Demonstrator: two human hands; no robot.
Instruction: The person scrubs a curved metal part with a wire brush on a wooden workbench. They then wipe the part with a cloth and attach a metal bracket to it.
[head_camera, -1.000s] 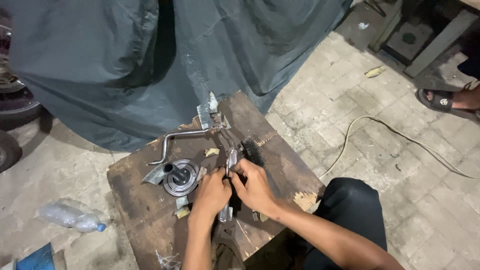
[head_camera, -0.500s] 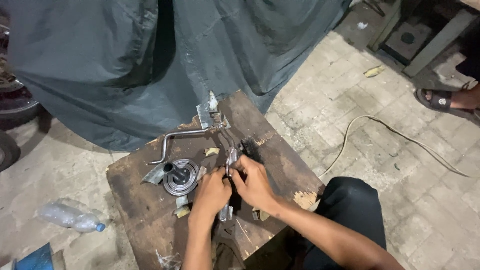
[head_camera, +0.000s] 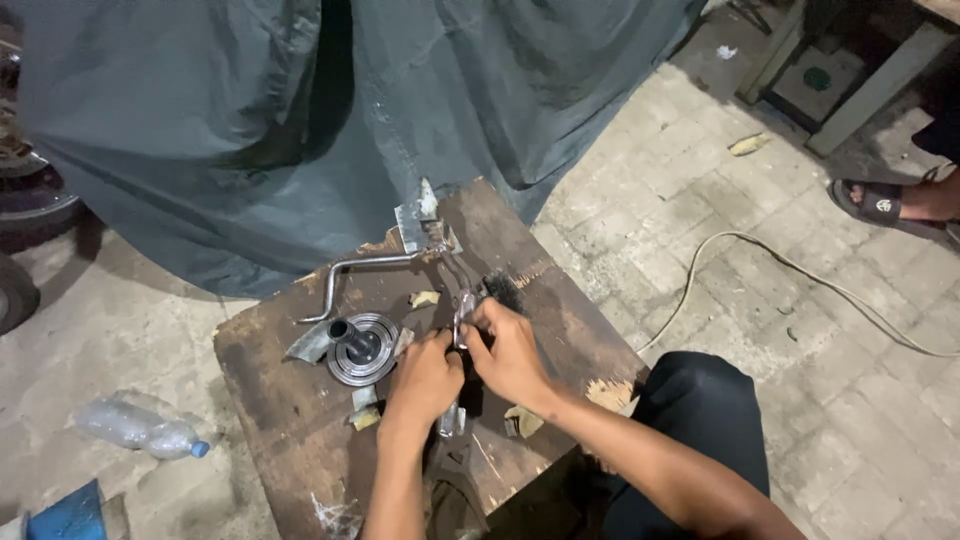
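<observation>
On top of the dark wooden board (head_camera: 300, 400) two hands work close together, and between them stands one long shiny metal part (head_camera: 458, 345), near the middle of the board. One round metal hub with a black shaft (head_camera: 360, 350) lies just left of the hands, and one bent metal rod (head_camera: 350, 272) lies behind it. One black brush (head_camera: 503, 290) shows beyond the fingers. Four or five small yellowish scraps (head_camera: 424, 298) are spread around. The left hand (head_camera: 425, 380) is curled, its fingertips pinching the metal part low. The right hand (head_camera: 510, 352) is bent at the wrist, its fingers closed on the same part higher up. One plastic bottle (head_camera: 140, 428) lies on the floor, and one pale cable (head_camera: 790, 265).
</observation>
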